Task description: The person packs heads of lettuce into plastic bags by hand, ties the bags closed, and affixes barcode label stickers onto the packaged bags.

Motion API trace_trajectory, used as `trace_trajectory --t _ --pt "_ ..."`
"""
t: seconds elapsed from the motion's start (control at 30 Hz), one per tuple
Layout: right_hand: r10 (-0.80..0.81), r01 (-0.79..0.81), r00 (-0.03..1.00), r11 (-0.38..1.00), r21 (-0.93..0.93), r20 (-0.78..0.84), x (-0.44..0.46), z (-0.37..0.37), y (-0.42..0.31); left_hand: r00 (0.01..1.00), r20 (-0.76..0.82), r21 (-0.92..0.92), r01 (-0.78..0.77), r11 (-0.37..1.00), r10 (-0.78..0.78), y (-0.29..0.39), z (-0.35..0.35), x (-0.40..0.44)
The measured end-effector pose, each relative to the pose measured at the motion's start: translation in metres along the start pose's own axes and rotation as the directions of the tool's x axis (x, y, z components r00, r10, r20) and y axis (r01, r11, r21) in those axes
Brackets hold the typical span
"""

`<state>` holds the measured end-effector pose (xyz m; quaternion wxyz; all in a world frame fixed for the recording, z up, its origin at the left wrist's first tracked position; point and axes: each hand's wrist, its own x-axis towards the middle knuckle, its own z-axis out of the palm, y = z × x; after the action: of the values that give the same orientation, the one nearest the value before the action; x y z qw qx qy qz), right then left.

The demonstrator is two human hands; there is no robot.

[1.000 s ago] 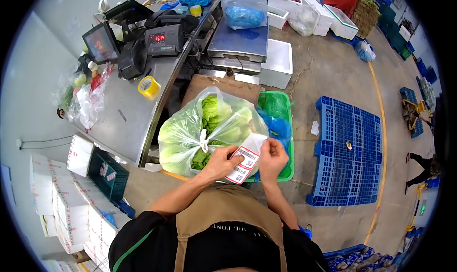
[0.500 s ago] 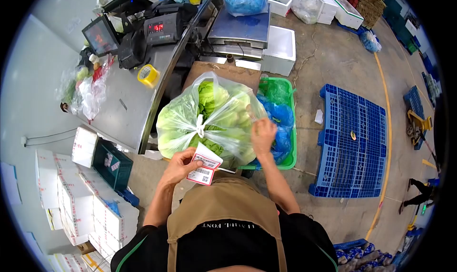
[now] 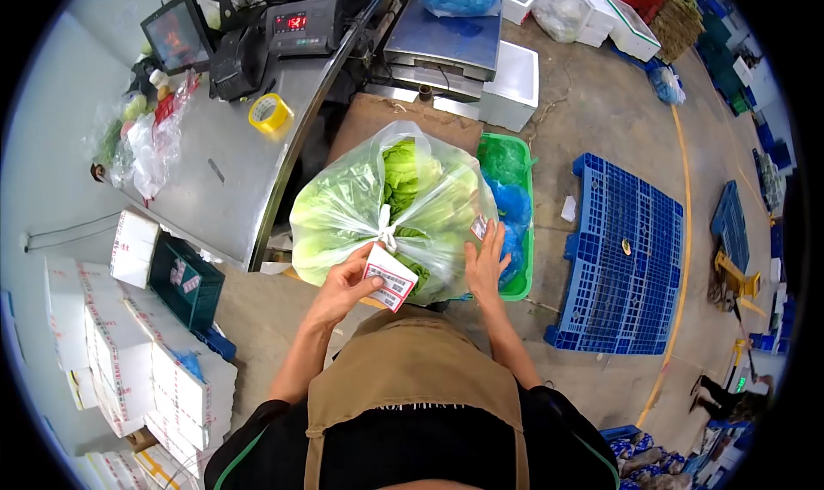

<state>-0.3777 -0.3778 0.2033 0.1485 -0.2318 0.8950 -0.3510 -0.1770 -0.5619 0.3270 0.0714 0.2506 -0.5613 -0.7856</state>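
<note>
A clear plastic bag of green leafy lettuce (image 3: 343, 207), tied in a white knot on top, sits in front of me. My left hand (image 3: 345, 288) pinches printed labels (image 3: 390, 282) with barcodes and red edges, just below the knot. At the bag's right side, my right hand (image 3: 487, 263) rests with its fingers stretched out and apart. A small label (image 3: 479, 226) shows on the bag by those fingertips; whether the fingers still touch it, I cannot tell. A brown board (image 3: 352, 123) shows behind the bag.
A green crate (image 3: 520, 284) with blue bags stands right of the lettuce. Farther right lies a blue pallet (image 3: 627, 250). On the left, a metal table (image 3: 202, 207) carries yellow tape (image 3: 269, 112) and a scale display (image 3: 302, 25). White boxes (image 3: 176, 370) are stacked lower left.
My right hand has gone from a blurred, curled pose to stretched fingers, and a small label now shows beside them. The left hand has lifted the labels toward the knot. My view has shifted slightly.
</note>
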Motion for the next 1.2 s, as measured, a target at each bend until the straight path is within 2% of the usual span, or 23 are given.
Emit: trace_trajectory --t 0.03,0.17,0.23,0.27,0.33,0.37,0.47,0.53,0.6,0.7,0.8,0.83,0.9,0.97,1.0,1.07,1.1,1.13,1.17,1.2 --pt "-0.019 0.019 1.000 1.000 -0.006 -0.006 0.002 0.000 0.001 1.000 0.012 0.022 -0.008 1.000 0.008 -0.001 -0.001 0.002" --pt "-0.006 0.018 0.973 0.999 -0.049 0.232 0.009 0.001 -0.010 0.998 0.053 0.071 -0.048 0.996 0.045 -0.001 -0.001 0.011" --pt "-0.011 0.024 0.971 0.998 -0.052 0.238 0.008 -0.008 -0.015 0.995 0.026 0.096 -0.101 0.990 0.099 -0.009 0.004 0.017" --pt "-0.013 0.027 0.971 0.998 -0.055 0.238 0.007 -0.013 -0.018 0.996 -0.009 0.017 -0.088 0.996 0.088 -0.014 0.005 0.021" --pt "-0.022 0.106 0.977 0.911 -0.397 0.211 0.001 -0.022 -0.041 0.996 -0.071 -0.139 -0.071 0.988 0.061 -0.019 0.007 0.028" --pt "-0.024 0.127 0.982 0.824 -0.552 0.189 -0.003 -0.025 -0.054 0.988 -0.113 -0.097 -0.117 0.988 0.106 -0.016 0.007 0.027" --pt "-0.366 0.420 0.905 0.852 -0.313 0.218 -0.003 -0.029 -0.082 0.968 -0.199 -0.038 -0.165 0.986 0.154 -0.015 0.001 0.030" --pt "-0.706 0.695 0.707 0.681 -0.233 0.046 -0.003 -0.017 -0.116 0.954 -0.241 0.023 -0.178 0.984 0.178 -0.009 0.003 0.032" --pt "-0.839 0.836 0.542 0.533 -0.132 0.042 0.004 -0.003 -0.132 0.937 -0.249 0.047 -0.240 0.970 0.244 -0.012 0.000 0.035" --pt "-0.805 0.802 0.588 0.593 0.065 0.084 0.018 0.003 -0.143 0.944 -0.231 0.097 -0.218 0.971 0.235 -0.001 -0.001 0.033" --pt "-0.783 0.783 0.621 0.619 0.058 -0.042 0.020 -0.026 -0.137 0.957 -0.177 0.123 -0.211 0.970 0.231 -0.003 -0.009 0.033" --pt "-0.711 0.731 0.678 0.680 0.067 -0.187 0.016 -0.037 -0.127 0.961 -0.162 0.138 -0.201 0.970 0.223 -0.004 -0.011 0.034" --pt "-0.476 0.535 0.822 0.834 0.134 -0.313 0.016 -0.039 -0.079 0.970 -0.145 0.113 -0.178 0.978 0.194 -0.008 -0.013 0.034" --pt "-0.126 0.154 0.972 0.979 0.131 -0.198 0.034 -0.022 -0.026 0.970 -0.150 0.084 -0.178 0.980 0.189 -0.008 -0.010 0.035" --pt "0.016 0.024 0.988 0.965 0.260 -0.151 0.044 -0.017 -0.022 0.970 -0.152 0.075 -0.182 0.981 0.191 -0.006 -0.010 0.037" --pt "0.269 -0.239 0.963 0.845 0.478 0.007 0.064 -0.011 -0.022 0.972 -0.141 0.076 -0.179 0.981 0.188 0.002 -0.007 0.040" --pt "0.129 -0.080 0.982 0.948 0.309 -0.141 0.067 -0.012 -0.024 0.972 -0.144 0.080 -0.177 0.981 0.188 0.004 -0.006 0.039" --pt "-0.043 0.075 0.965 0.991 0.115 -0.258 0.069 -0.018 -0.028 0.970 -0.157 0.056 -0.178 0.982 0.185 0.003 -0.008 0.038" --pt "-0.231 0.211 0.911 0.973 -0.093 -0.342 0.071 -0.020 -0.038 0.968 -0.169 0.034 -0.182 0.983 0.185 0.000 -0.011 0.040" --pt "-0.421 0.414 0.871 0.906 -0.083 -0.253 0.068 -0.023 -0.059 0.966 -0.177 0.012 -0.187 0.982 0.186 0.000 -0.013 0.044"
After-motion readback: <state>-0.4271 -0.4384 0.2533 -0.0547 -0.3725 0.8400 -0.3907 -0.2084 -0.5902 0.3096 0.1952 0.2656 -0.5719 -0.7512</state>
